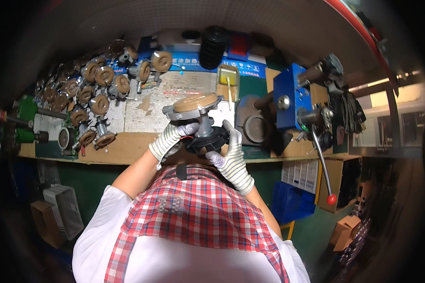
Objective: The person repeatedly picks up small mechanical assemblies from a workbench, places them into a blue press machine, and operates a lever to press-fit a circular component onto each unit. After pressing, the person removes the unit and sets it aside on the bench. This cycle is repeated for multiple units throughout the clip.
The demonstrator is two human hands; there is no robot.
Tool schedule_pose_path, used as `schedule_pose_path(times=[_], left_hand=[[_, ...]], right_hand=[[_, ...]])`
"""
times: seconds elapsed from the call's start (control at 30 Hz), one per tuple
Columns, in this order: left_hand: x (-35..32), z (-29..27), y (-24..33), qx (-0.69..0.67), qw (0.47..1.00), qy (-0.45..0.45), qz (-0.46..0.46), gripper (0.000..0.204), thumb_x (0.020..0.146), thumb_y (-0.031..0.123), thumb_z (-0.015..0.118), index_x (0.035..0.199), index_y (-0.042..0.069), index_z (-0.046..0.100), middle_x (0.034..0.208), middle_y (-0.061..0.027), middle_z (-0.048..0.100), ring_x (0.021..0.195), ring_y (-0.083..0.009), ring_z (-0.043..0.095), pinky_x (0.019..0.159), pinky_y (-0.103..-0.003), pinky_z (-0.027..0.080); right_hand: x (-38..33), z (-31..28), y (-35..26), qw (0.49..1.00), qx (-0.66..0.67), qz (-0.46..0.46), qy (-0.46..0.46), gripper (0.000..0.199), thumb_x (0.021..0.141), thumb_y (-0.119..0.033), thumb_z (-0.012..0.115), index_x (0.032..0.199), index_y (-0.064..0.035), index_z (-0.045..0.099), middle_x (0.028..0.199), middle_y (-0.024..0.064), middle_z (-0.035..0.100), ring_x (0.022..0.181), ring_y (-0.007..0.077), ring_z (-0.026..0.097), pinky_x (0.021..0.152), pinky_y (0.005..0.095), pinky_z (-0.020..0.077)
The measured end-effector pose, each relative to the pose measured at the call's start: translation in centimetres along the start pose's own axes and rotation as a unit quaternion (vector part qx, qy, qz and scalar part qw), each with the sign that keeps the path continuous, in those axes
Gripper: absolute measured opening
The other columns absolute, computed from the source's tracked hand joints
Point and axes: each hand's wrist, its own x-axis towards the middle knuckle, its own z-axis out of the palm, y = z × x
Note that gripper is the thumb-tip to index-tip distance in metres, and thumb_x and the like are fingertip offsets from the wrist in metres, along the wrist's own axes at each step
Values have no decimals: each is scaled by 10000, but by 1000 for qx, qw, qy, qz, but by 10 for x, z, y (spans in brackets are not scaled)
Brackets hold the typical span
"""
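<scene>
Both my hands wear striped knit gloves and hold one blower motor assembly (204,123) above the bench's near edge. It has a tan ribbed disc (196,102) on top, a grey metal body and a black finned fan wheel (207,140) at the bottom. My left hand (170,139) is closed on its left side, below the metal flange. My right hand (232,162) is wrapped round the black wheel from the right, its thumb under the near side. The fingertips behind the assembly are hidden.
Many similar assemblies (104,75) crowd the bench's left. A tray of yellow stuff (228,78) with a brush stands behind my hands. At right is a blue hand press (288,99) with a red-knobbed lever (323,170). A green machine (27,111) stands far left; a blue bin (293,203) sits below.
</scene>
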Motion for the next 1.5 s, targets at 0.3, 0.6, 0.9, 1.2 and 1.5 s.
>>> schedule_pose_path(times=[0.3, 0.6, 0.9, 1.2, 1.5], left_hand=[[15, 58, -32, 14, 999, 8, -29, 569, 773, 204, 773, 1258, 60, 513, 1099, -69, 621, 980, -205, 602, 851, -340, 498], [19, 88, -59, 48, 993, 25, -105, 464, 744, 196, 791, 1148, 108, 578, 967, 3, 608, 838, -133, 578, 742, -298, 486], [26, 106, -73, 73, 988, 4, -138, 551, 725, 211, 801, 1209, 112, 556, 1030, 3, 614, 938, -148, 585, 821, -326, 494], [27, 111, -73, 68, 991, 5, -113, 508, 718, 187, 801, 1165, 101, 575, 966, -12, 630, 856, -154, 609, 764, -319, 515], [19, 104, -70, 76, 993, 12, -87, 462, 717, 163, 804, 1123, 93, 594, 945, -21, 634, 843, -162, 616, 738, -319, 523]], right_hand=[[-40, -58, 3, 999, -18, 19, 43, 1085, 614, -584, 801, 1411, -32, 312, 1307, 191, 399, 1226, 335, 431, 1044, 426, 377], [-75, -90, 15, 997, -28, 45, 59, 1120, 606, -604, 792, 1428, -40, 279, 1331, 190, 363, 1240, 331, 413, 1053, 423, 372], [-93, -103, 33, 994, -72, 16, 76, 1139, 604, -607, 791, 1443, -60, 250, 1347, 189, 339, 1247, 339, 391, 1056, 428, 370], [-101, -112, 46, 988, 70, 64, 126, 1063, 699, -650, 696, 1447, -54, 233, 1294, 179, 378, 1158, 299, 489, 987, 430, 435], [-92, -119, 36, 995, 33, 1, 95, 1063, 672, -639, 727, 1439, -64, 267, 1295, 178, 408, 1162, 310, 492, 990, 429, 429]])
